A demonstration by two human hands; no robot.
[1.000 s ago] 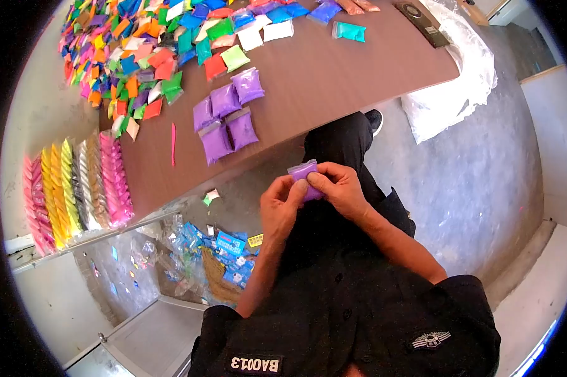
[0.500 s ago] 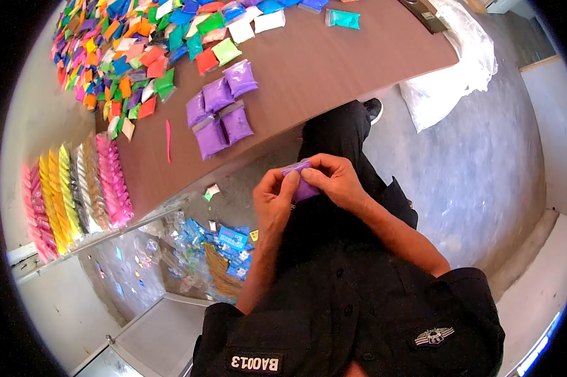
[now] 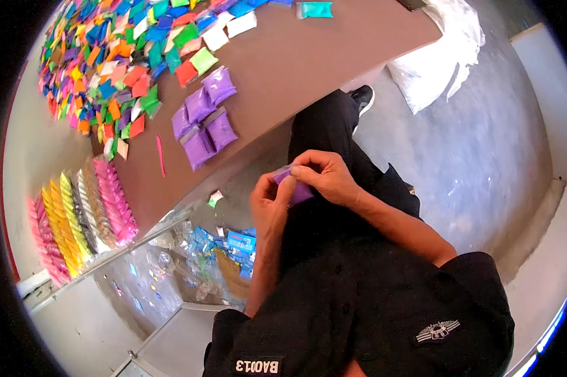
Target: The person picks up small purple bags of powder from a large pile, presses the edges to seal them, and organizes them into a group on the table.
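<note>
A small clear zip bag with purple filling (image 3: 301, 193) is held over my lap, its top edge pinched between both hands. My left hand (image 3: 269, 202) is closed on the left part of that edge, with the thumb on top. My right hand (image 3: 329, 178) is closed beside it, thumb and fingertips touching the bag close to the left thumb. Its purple lower part hangs below the fingers. On the table edge ahead lie several similar purple bags (image 3: 199, 148), set close together in two rows.
The brown table (image 3: 283, 69) carries a big heap of coloured packets (image 3: 117, 69), a pink strip (image 3: 161, 156) and long wrapped strands (image 3: 115, 201). Blue packaging (image 3: 241, 245) and plastic scraps lie on the floor at left. A white plastic bag (image 3: 422, 75) hangs beyond the table's right end.
The view has shifted slightly, so the table things appear further left. Both hands stay on the purple bag; the right thumb and fingers have moved a little left along its top edge.
</note>
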